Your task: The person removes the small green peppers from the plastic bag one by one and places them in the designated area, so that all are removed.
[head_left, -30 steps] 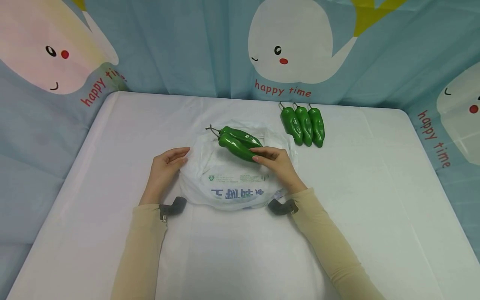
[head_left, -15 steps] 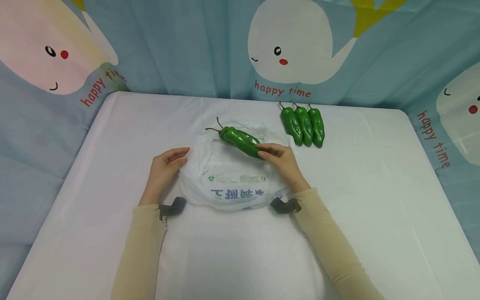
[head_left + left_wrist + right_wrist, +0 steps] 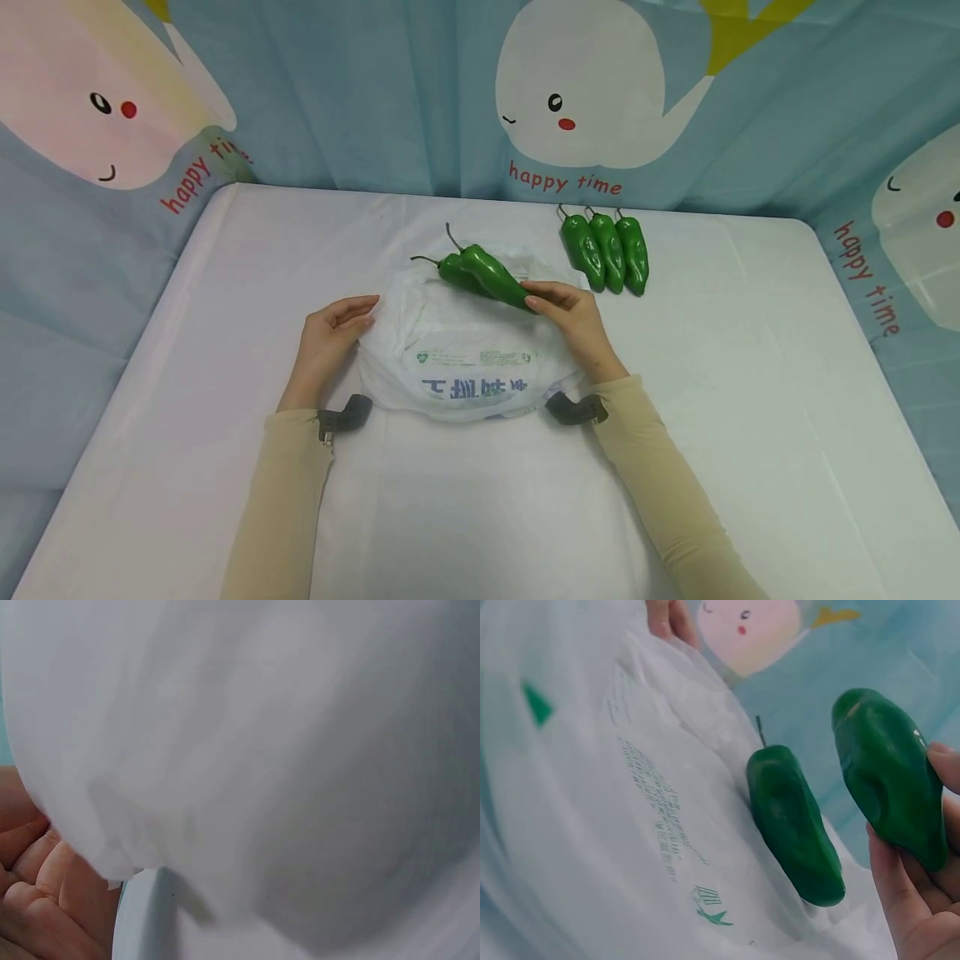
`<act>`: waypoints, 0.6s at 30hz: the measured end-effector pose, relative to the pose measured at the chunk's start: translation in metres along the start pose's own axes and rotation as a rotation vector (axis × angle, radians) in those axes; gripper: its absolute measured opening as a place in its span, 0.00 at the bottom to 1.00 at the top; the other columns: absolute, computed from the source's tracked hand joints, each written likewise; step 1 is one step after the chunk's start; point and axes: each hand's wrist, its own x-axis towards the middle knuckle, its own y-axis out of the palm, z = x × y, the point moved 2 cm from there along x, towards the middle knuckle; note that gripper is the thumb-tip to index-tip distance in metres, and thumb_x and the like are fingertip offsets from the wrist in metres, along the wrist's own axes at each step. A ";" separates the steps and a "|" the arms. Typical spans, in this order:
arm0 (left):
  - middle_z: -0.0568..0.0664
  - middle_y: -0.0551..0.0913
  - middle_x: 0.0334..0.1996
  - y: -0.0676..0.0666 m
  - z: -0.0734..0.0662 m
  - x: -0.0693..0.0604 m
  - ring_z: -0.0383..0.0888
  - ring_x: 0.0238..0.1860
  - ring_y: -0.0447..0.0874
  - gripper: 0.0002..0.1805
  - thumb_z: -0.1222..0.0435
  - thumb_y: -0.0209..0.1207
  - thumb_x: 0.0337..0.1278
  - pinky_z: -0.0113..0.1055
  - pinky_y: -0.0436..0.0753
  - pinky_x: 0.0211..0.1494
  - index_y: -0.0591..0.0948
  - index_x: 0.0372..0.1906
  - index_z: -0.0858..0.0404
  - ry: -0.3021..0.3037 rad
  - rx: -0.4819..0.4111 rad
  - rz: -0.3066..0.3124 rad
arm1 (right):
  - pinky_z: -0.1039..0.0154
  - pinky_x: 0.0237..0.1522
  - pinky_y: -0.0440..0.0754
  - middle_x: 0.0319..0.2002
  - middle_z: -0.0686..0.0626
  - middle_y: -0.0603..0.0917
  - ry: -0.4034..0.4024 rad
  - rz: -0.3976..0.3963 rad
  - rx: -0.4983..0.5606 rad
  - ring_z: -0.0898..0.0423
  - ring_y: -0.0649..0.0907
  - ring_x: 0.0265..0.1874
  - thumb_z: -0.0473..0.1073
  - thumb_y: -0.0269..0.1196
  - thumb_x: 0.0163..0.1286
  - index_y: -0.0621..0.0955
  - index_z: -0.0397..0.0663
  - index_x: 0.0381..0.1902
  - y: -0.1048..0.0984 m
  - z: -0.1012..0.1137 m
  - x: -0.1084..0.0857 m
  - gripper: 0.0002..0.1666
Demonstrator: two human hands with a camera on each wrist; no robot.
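My right hand [image 3: 573,321] pinches a green pepper [image 3: 491,275] by its lower tip; the right wrist view shows this pepper [image 3: 889,772] between the thumb and fingers of that hand [image 3: 922,915], apart from a second pepper [image 3: 791,825]. That second pepper [image 3: 459,275] lies on the white plastic bag [image 3: 465,333], partly hidden from the head view. At the bag's left edge, my left hand [image 3: 333,337] pinches the plastic. The left wrist view is mostly filled by the bag [image 3: 210,735], with part of the hand [image 3: 52,892] beside it.
Three more green peppers [image 3: 581,250] lie side by side behind the bag's right side, on the white table [image 3: 712,350]. A blue curtain [image 3: 375,92] with whale prints hangs behind the table.
The right hand has moved slightly right and away from the person, lifting its pepper off the other one and tilting it more upright. The left hand has stayed in place.
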 end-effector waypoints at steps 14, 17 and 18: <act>0.58 0.78 0.56 0.001 0.000 0.000 0.44 0.55 0.78 0.20 0.66 0.57 0.63 0.19 0.73 0.52 0.76 0.58 0.68 0.007 0.007 -0.010 | 0.66 0.51 0.77 0.47 0.46 0.83 -0.026 -0.064 0.010 0.57 0.80 0.47 0.37 0.64 0.64 0.83 0.40 0.48 -0.009 0.002 0.001 0.14; 0.58 0.78 0.55 0.001 -0.001 0.000 0.46 0.55 0.78 0.19 0.66 0.57 0.63 0.19 0.73 0.52 0.76 0.58 0.67 0.005 0.010 -0.011 | 0.66 0.50 0.77 0.47 0.46 0.84 -0.033 -0.072 0.009 0.56 0.80 0.46 0.37 0.64 0.64 0.83 0.40 0.48 -0.010 0.002 0.001 0.14; 0.58 0.78 0.55 0.001 -0.001 0.000 0.46 0.55 0.78 0.19 0.66 0.57 0.63 0.19 0.73 0.52 0.76 0.58 0.67 0.005 0.011 -0.011 | 0.66 0.49 0.77 0.47 0.47 0.84 -0.034 -0.075 0.007 0.56 0.80 0.46 0.38 0.64 0.64 0.83 0.39 0.48 -0.011 0.003 0.001 0.15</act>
